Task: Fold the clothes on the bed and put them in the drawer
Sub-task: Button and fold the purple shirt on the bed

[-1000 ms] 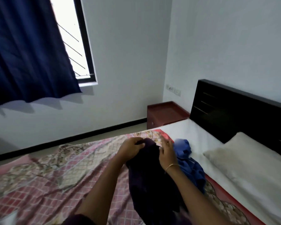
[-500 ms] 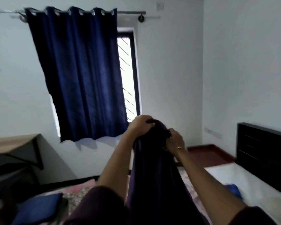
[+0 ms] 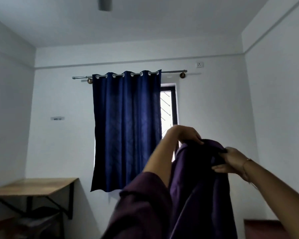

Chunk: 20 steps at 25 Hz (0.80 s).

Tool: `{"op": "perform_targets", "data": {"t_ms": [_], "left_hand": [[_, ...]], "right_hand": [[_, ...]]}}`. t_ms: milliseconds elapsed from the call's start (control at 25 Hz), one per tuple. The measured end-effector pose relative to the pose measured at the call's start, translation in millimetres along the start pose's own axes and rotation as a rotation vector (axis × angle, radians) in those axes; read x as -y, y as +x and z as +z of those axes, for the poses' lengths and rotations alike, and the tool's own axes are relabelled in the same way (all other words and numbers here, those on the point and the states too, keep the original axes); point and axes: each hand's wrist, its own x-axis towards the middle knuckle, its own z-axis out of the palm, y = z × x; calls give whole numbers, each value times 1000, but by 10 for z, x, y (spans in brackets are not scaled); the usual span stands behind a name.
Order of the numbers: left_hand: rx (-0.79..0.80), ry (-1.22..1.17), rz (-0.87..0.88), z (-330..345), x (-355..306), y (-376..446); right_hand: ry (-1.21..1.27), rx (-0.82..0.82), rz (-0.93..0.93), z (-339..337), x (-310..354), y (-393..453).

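- A wooden desk is standing at far left, against the wall.
- A navy curtain is hanging at centre.
- The left hand is gripping the dark purple garment, fingers curled over its top edge.
- The right hand is pinching the same edge.
- A second ago the garment was lying on the bed; now it is hanging at head height, so folding is probably only beginning.
- Open air is surrounding the cloth; the bed is out of view.
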Motion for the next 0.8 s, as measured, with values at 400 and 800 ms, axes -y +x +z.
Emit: {"op": "perform_targets", "data": {"t_ms": [400, 800], "left_hand": [[-6, 152, -99, -516, -368, -182], [-509, 99, 40, -492, -571, 9]], "right_hand": [[-144, -148, -126, 33, 268, 293], [17, -182, -269, -61, 622, 532]]}}
